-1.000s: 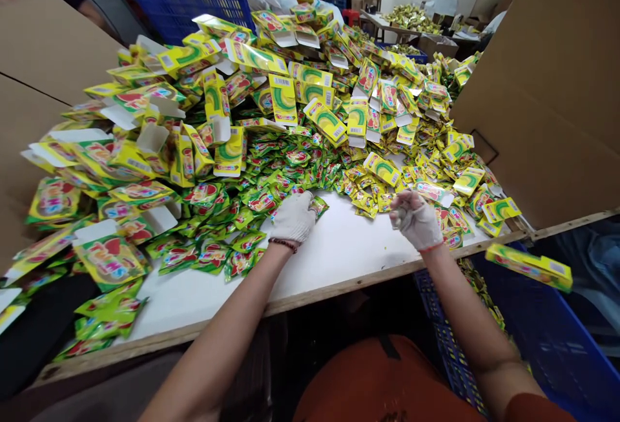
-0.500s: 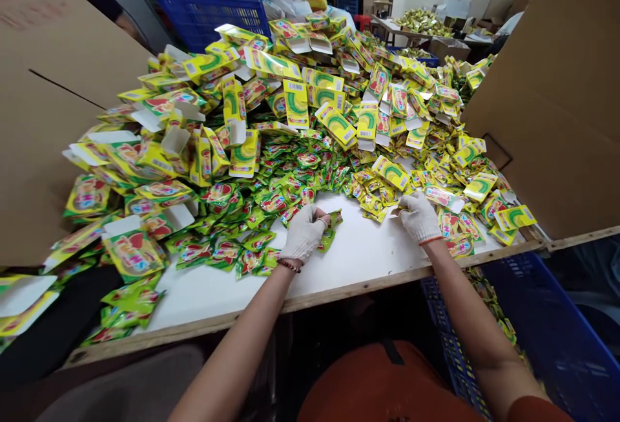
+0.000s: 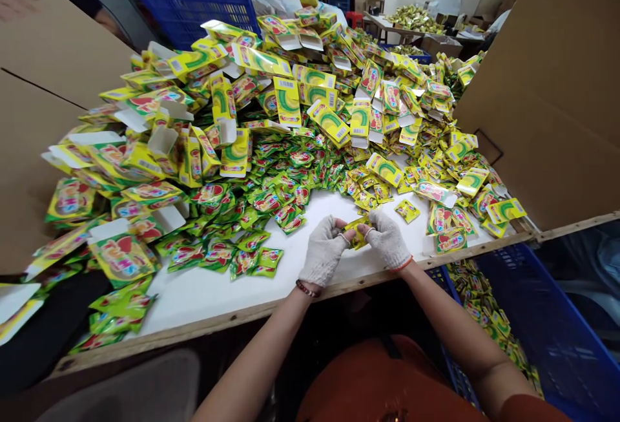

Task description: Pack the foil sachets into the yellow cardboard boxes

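My left hand (image 3: pixel 325 251) and my right hand (image 3: pixel 389 241), both in white knit gloves with bare fingertips, meet just above the white tabletop (image 3: pixel 203 296) near its front edge. Between them is a small yellow candy sachet (image 3: pixel 357 232), pinched by the fingers of both. Whether a green sachet is also tucked in the left fingers is hidden. Beyond the hands lie loose green sachets (image 3: pixel 266 199) to the left and loose yellow sachets (image 3: pixel 367 199) straight ahead. One yellow sachet (image 3: pixel 407 211) lies apart, right of my right hand.
A high heap of open yellow-green cartons (image 3: pixel 288 102) covers the back and left. Cardboard walls (image 3: pixel 542 99) flank the table. A blue crate (image 3: pixel 557 318) with filled packs stands below on the right; another blue basket (image 3: pixel 203 15) is behind the heap.
My hands were apart, the left holding a green sachet and the right near the yellow sachets. Both have come together around a yellow sachet nearer the table's front edge.
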A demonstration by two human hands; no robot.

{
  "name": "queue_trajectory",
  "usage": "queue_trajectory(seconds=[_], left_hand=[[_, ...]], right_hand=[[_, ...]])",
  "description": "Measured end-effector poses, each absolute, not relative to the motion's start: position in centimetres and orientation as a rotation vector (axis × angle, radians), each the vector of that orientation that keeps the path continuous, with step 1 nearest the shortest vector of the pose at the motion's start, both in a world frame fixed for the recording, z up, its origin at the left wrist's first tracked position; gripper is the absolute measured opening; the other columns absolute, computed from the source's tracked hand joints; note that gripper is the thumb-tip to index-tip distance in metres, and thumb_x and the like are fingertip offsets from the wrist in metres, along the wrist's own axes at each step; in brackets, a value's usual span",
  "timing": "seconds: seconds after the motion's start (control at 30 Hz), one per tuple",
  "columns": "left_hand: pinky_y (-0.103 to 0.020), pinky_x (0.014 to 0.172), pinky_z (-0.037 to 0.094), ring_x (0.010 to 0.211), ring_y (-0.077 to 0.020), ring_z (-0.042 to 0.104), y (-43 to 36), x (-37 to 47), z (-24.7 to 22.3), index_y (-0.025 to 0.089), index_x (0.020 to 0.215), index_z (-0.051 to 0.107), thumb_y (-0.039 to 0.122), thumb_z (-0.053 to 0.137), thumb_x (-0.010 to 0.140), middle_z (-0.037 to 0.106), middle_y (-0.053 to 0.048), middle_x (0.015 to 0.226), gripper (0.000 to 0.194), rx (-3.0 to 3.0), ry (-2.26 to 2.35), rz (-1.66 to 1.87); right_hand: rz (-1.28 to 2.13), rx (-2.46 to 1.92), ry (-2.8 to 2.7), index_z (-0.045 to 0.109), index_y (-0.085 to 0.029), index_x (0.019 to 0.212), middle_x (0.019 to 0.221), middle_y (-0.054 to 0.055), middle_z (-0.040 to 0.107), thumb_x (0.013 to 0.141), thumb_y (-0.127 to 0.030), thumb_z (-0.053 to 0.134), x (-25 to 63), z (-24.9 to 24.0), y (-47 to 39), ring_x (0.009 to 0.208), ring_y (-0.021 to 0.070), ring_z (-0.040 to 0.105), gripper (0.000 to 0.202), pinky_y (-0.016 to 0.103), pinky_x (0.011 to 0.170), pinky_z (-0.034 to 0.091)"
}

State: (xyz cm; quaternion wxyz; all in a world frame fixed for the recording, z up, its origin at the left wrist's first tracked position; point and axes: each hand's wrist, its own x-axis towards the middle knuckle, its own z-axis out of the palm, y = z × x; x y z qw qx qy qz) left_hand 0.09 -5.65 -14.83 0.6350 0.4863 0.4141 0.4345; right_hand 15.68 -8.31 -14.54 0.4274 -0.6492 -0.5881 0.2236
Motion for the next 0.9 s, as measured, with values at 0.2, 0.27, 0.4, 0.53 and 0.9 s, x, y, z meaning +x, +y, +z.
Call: queue_trajectory(seconds=[0.2, 0.27, 0.4, 0.53, 0.9], left_hand=[[-0.022, 0.055, 0.045, 0.059, -0.0109, 0.053, -5.2, 1.4, -15.5, 0.017, 0.078, 0.056, 0.045, 0.075, 0.068, 0.057, 0.003, 0.065, 0.035, 1.260, 0.975, 1.090], [-0.024, 0.061, 0.048, 0.066, -0.0125, 0.056, -4.7, 1.8, -16.1, 0.017, 0.080, 0.058, 0.044, 0.069, 0.074, 0.060, 0.000, 0.072, 0.029, 1.358, 0.998, 1.135], [-0.028, 0.068, 0.051, 0.075, -0.0149, 0.060, -4.0, 2.1, -17.2, 0.018, 0.094, 0.058, 0.043, 0.061, 0.081, 0.061, -0.003, 0.088, 0.028, 1.522, 1.078, 1.209], [-0.031, 0.072, 0.053, 0.079, -0.0168, 0.062, -4.0, 2.0, -17.6, 0.019, 0.096, 0.059, 0.038, 0.058, 0.084, 0.063, -0.005, 0.091, 0.023, 1.671, 1.088, 1.142], [-0.035, 0.089, 0.053, 0.109, -0.0241, 0.062, -3.7, 2.3, -15.7, 0.019, 0.119, 0.051, 0.049, 0.076, 0.067, 0.062, -0.013, 0.120, 0.066, 1.092, 0.616, 1.123]], right_hand=[[0.794, -1.524, -1.569, 0.060, -0.020, 0.097, 0.084, 0.004, 0.064, 0.080, -0.035, 0.058, 16.7, -13.8, -8.3, 0.071, 0.0183, 0.056, 0.023, 0.031, 0.065, 0.046], [0.928, -1.513, -1.589, 0.062, -0.019, 0.091, 0.077, 0.003, 0.064, 0.080, -0.032, 0.056, 17.9, -13.4, -7.0, 0.067, 0.0171, 0.056, 0.018, 0.030, 0.062, 0.046], [0.628, -1.633, -1.404, 0.063, -0.018, 0.093, 0.083, 0.002, 0.066, 0.077, -0.029, 0.055, 22.1, -12.3, -2.2, 0.074, 0.0159, 0.058, 0.021, 0.028, 0.068, 0.048], [0.467, -1.836, -1.328, 0.065, -0.016, 0.088, 0.080, 0.002, 0.064, 0.070, -0.026, 0.061, 26.2, -11.6, 2.0, 0.075, 0.0159, 0.056, 0.021, 0.027, 0.070, 0.047], [1.598, -1.123, -1.189, 0.059, -0.018, 0.103, 0.081, 0.003, 0.064, 0.064, -0.063, 0.074, 21.4, -12.0, -5.6, 0.055, 0.0096, 0.051, 0.061, 0.019, 0.044, 0.040]])
